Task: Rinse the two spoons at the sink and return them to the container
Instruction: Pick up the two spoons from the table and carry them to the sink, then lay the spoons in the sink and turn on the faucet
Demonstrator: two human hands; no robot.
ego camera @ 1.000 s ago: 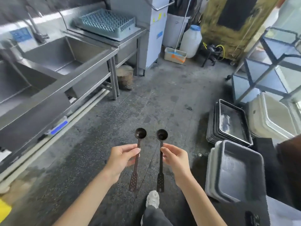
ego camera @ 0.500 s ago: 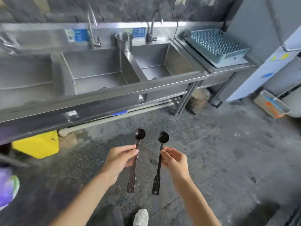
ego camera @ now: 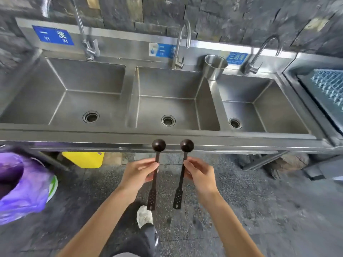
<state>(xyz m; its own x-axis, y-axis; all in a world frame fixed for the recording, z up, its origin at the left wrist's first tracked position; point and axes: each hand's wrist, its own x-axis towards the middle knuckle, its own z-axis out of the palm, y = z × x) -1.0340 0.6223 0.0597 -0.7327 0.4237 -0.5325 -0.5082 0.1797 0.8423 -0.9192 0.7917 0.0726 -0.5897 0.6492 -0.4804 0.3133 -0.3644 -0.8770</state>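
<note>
While a purple bag [ego camera: 22,188] and a yellow container [ego camera: 83,159] sit low on the left, the left hand [ego camera: 138,173] is curled closed around the upper handle of the left spoon [ego camera: 155,175], thumb and fingers pinching the thin dark shaft. The spoon stands nearly upright, its round bowl overlapping the front edge of the three-basin steel sink [ego camera: 167,136], its perforated handle end hanging below the hand above the grey floor [ego camera: 259,210]. Just beside it, apart and not touching, the right spoon [ego camera: 182,175] stands the same way, slightly tilted, with its bowl at the same height. The right hand [ego camera: 201,175] is closed on that handle too, fingertips pinching it from the right side. Behind the spoons, the middle basin lies straight ahead with its faucet [ego camera: 181,45] above; a steel cup-shaped container [ego camera: 215,66] stands on the divider between the middle and right basins. A blue dish rack [ego camera: 330,84] shows at the far right.
</note>
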